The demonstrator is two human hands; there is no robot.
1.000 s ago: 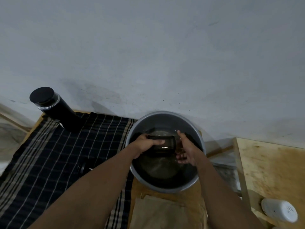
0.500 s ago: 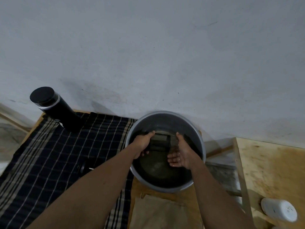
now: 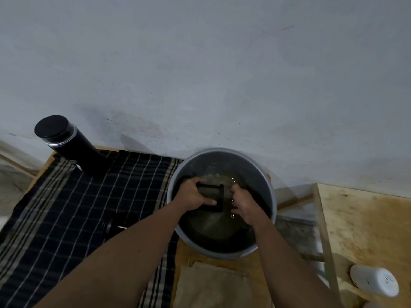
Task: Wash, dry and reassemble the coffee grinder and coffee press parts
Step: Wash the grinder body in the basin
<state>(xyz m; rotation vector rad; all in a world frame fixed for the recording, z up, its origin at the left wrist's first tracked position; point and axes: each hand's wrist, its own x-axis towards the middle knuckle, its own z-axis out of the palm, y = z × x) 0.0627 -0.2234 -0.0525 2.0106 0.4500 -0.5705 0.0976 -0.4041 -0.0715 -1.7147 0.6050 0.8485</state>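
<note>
A round metal basin (image 3: 272,196) holds murky water. Over the water my left hand (image 3: 192,195) grips a dark cylindrical press part (image 3: 211,193) that lies on its side, its flanged rim facing right. My right hand (image 3: 243,202) is at that rim end with fingers curled and wet; what it holds, if anything, is hidden. A tall black cylinder with a black lid (image 3: 66,144) stands at the back left on a dark checked cloth (image 3: 66,218). A small dark part with a metal pin (image 3: 114,226) lies on the cloth beside my left forearm.
A tan folded cloth (image 3: 211,287) lies in front of the basin. A wooden board (image 3: 367,230) stands at the right, with a white rounded container (image 3: 374,282) below it. A grey wall runs close behind everything.
My left hand has turned the dark part and lifted it a little out of the water. My right hand has gone from open, palm up, to curled at the part's rim end.
</note>
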